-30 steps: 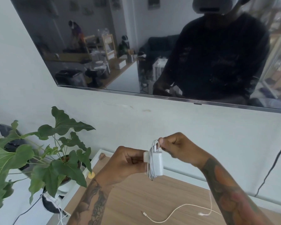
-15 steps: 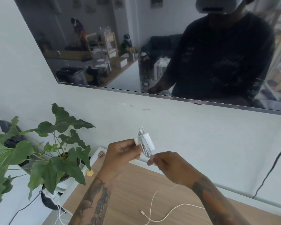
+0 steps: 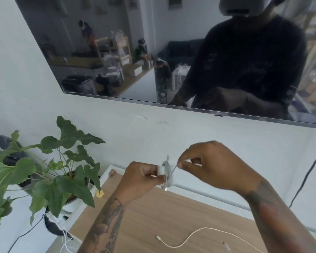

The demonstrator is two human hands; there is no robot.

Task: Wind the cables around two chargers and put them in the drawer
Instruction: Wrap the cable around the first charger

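A small white charger (image 3: pixel 167 175) with its white cable wound round it hangs in the air above the wooden cabinet top (image 3: pixel 171 216). My left hand (image 3: pixel 140 178) grips the charger from the left. My right hand (image 3: pixel 213 167) pinches the free end of the cable just right of the charger, with the cable taut between them. A second white cable (image 3: pixel 188 238) lies loose on the wood below, its plug end pointing left. No second charger body or drawer is in view.
A potted green plant (image 3: pixel 49 172) stands at the left beside the cabinet. A wall-mounted dark television (image 3: pixel 153 52) hangs above. A black cord (image 3: pixel 306 176) runs down the wall at the right. White and black cables (image 3: pixel 62 238) trail under the plant.
My right hand has come up from below the charger to its right side, pulling the cable's end over. The loose cable tail that hung toward the wood is now wound on.
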